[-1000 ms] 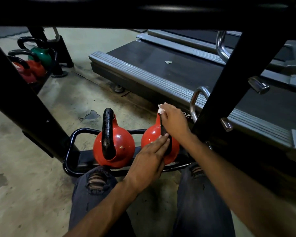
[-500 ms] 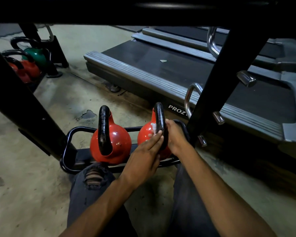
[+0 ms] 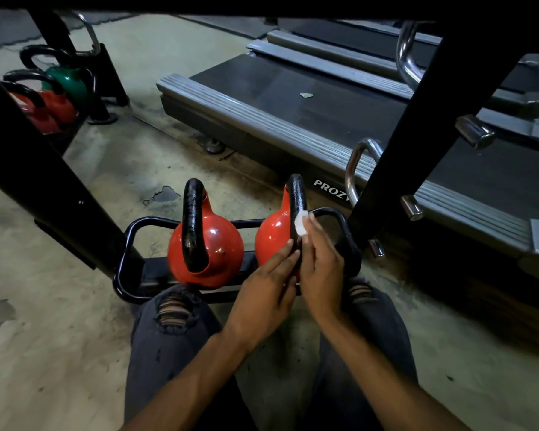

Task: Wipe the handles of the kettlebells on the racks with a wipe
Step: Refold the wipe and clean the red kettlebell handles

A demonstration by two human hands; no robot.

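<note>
Dim indoor light leaves the top in deep shadow and the black rack uprights (image 3: 44, 169) almost featureless. Small glossy highlights sit on the red kettlebells (image 3: 218, 244) and a chrome handle (image 3: 353, 169). Wide-angle distortion bends the edges, and the floor (image 3: 479, 368) at lower right is smeared.

Gym floor – treadmill (image 3: 339, 119), racked kettlebells (image 3: 206, 241), black steel rack (image 3: 131, 241), worn concrete

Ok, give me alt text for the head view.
The right hand holds a white wipe against the black handle of a red kettlebell while the left hand touches the handle lower down. A second red kettlebell sits beside it on a low black rack.
</note>
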